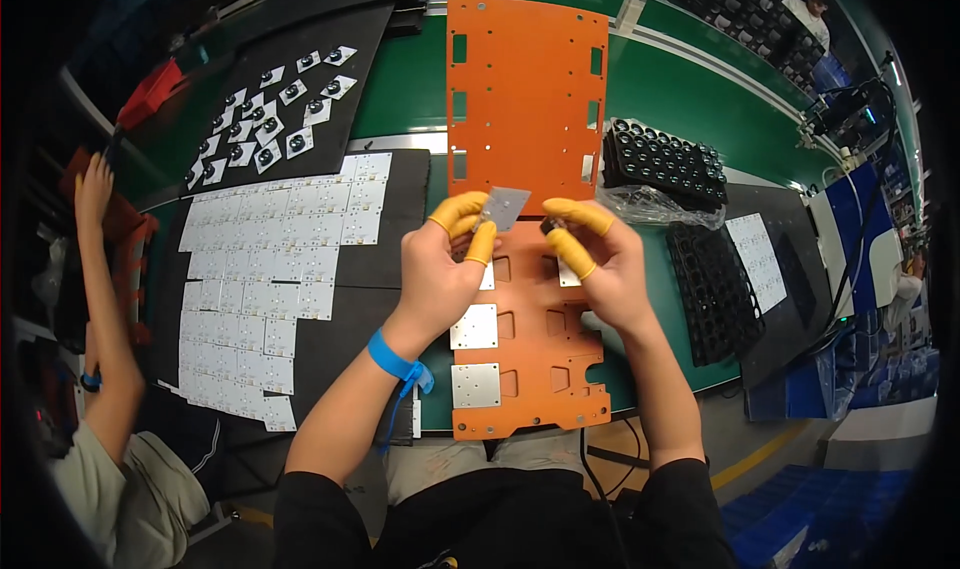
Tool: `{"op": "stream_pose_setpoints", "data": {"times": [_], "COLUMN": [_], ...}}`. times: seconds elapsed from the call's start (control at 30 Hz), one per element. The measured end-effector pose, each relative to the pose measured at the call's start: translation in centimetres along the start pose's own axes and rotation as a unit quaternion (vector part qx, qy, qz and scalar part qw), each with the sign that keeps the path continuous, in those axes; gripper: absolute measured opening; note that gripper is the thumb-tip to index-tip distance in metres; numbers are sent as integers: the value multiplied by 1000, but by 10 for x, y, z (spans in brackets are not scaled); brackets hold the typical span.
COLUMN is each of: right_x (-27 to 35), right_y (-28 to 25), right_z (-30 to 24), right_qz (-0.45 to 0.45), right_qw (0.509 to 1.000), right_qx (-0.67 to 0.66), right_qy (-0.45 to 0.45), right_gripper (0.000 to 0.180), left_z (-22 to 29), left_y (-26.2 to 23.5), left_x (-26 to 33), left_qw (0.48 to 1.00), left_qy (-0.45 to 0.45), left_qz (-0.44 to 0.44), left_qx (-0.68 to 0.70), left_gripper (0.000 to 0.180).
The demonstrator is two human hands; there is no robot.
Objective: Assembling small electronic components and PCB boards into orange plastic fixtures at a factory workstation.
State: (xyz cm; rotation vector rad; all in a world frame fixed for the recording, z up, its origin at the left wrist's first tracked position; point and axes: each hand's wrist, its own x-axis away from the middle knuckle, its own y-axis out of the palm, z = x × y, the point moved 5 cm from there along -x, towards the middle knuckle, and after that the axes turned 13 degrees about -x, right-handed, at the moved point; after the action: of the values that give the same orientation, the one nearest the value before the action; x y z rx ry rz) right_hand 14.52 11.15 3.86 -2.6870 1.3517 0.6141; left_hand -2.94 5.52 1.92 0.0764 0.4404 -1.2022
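Small square metal plate (503,207), thin, flat and grey, held tilted above the orange board (540,369). Left hand (440,269), in yellow rubber finger covers, pinches its edge in a closed grip. Right hand (600,259) grips a small dark part (553,227). Similar plates (475,326) sit in the board's recesses on the green surface (700,99).

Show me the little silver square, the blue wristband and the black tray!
silver square plate (503,207), head view, its flat face.
blue wristband (392,359), head view, band on left wrist.
black tray (665,161), head view, its top surface.
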Motion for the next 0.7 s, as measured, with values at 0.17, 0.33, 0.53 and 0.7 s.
{"op": "stream_pose_setpoints", "data": {"times": [0.17,0.33,0.53,0.7], "right_x": [7,7,7,9], "right_y": [19,14,14,14], "right_z": [14,21,11,2], "right_qz": [12,39,63,60], "right_qw": [986,990,994,982], "right_qx": [-162,-137,-33,67], "right_qy": [32,-13,-84,-167], "right_gripper": [33,32,28,26], "left_z": [9,16,25,29], "left_y": [6,5,6,7], "left_x": [5,6,9,11], "left_qw": [993,989,974,973], "left_qy": [81,111,173,188], "left_qz": [6,8,10,2], "left_qx": [-91,-94,-142,-135], "left_gripper": [21,21,25,28]}}
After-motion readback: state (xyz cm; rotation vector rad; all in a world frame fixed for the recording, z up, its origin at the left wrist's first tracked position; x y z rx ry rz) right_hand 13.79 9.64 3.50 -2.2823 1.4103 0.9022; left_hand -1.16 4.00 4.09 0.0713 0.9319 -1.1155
